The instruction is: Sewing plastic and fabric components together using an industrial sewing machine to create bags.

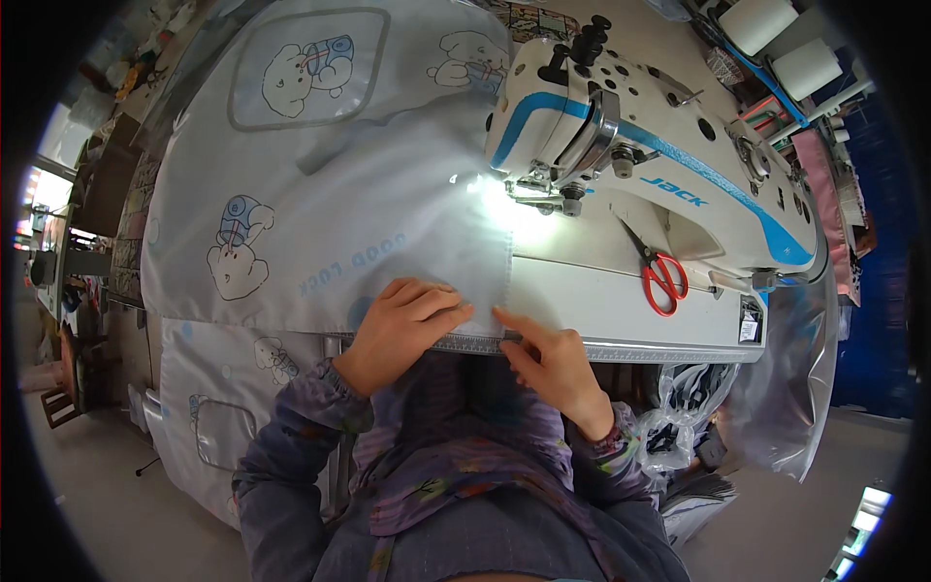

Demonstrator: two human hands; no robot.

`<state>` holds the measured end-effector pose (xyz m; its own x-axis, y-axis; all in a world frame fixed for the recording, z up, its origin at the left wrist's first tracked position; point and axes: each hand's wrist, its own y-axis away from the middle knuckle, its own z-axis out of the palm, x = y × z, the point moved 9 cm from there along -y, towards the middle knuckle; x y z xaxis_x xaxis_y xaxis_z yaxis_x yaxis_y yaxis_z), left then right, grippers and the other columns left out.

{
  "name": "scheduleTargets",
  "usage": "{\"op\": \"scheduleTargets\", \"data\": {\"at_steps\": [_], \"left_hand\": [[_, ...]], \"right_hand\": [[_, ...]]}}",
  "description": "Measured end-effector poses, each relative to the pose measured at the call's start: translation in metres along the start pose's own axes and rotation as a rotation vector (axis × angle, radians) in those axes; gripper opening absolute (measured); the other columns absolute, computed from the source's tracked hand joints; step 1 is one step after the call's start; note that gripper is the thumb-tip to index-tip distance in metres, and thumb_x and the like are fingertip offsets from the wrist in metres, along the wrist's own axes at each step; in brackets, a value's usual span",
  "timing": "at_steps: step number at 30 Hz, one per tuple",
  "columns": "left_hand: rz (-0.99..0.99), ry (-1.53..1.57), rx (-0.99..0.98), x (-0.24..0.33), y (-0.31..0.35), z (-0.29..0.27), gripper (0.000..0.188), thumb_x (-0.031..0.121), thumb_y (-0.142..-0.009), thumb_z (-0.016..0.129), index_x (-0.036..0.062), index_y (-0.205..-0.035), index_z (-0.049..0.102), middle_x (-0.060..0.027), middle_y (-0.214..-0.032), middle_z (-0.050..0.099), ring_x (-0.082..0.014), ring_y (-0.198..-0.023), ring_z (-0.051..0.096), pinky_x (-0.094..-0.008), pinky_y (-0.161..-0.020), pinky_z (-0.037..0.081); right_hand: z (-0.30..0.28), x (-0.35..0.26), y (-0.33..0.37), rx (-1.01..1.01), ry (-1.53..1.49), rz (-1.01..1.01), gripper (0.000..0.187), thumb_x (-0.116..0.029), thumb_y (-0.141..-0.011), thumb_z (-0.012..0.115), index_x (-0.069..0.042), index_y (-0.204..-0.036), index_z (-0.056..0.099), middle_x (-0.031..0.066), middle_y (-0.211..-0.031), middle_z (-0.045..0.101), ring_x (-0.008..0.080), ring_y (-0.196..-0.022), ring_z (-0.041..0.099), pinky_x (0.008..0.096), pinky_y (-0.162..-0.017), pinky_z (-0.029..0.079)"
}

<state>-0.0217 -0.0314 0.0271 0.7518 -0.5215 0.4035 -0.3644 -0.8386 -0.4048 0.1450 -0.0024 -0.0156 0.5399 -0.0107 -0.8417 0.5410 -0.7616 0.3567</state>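
Note:
A pale grey fabric (388,184), printed with cartoon puppies, spreads over the sewing table, its right edge running up to the lit needle area of a white and blue sewing machine (669,155). Palm down, my left hand (402,322) rests on the fabric near the table's front edge, fingers lightly bent and side by side. My right hand (558,367) is at the fabric's near right corner, index finger on top and thumb lower at the front edge. The corner appears to lie between them; the other fingers are curled and partly hidden.
Red-handled scissors (663,281) lie on the table right of the fabric. A ruler strip (621,350) runs along the front edge. White thread cones (805,68) stand at the back right. More printed fabric (218,388) hangs down at the left; plastic bags (684,412) hang below the table.

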Motion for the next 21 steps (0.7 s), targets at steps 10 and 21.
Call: {"op": "scheduleTargets", "data": {"at_steps": [10,21], "left_hand": [[0.063,0.026,-0.037,-0.029,-0.035,0.002,0.027,0.007,-0.077,0.065,0.0145,-0.1,0.077,0.002,-0.101,0.07,-0.0212,-0.101,0.064,-0.0375,-0.092,0.049],[0.114,-0.076,0.003,-0.057,-0.069,0.006,0.026,0.011,-0.078,0.066,0.0163,-0.101,0.077,0.0028,-0.1,0.067,-0.0196,-0.1,0.063,-0.0357,-0.093,0.049]], "right_hand": [[-0.026,-0.032,-0.017,0.288,0.379,-0.33,0.032,-0.009,-0.092,0.066,-0.012,-0.124,0.071,0.0174,-0.072,0.066,0.0348,-0.063,0.066,0.0397,-0.061,0.052],[-0.047,-0.034,-0.058,0.375,0.561,-0.28,0.034,-0.015,-0.094,0.063,-0.02,-0.127,0.07,0.0159,-0.069,0.067,0.0363,-0.066,0.068,0.0451,-0.062,0.054]]}}
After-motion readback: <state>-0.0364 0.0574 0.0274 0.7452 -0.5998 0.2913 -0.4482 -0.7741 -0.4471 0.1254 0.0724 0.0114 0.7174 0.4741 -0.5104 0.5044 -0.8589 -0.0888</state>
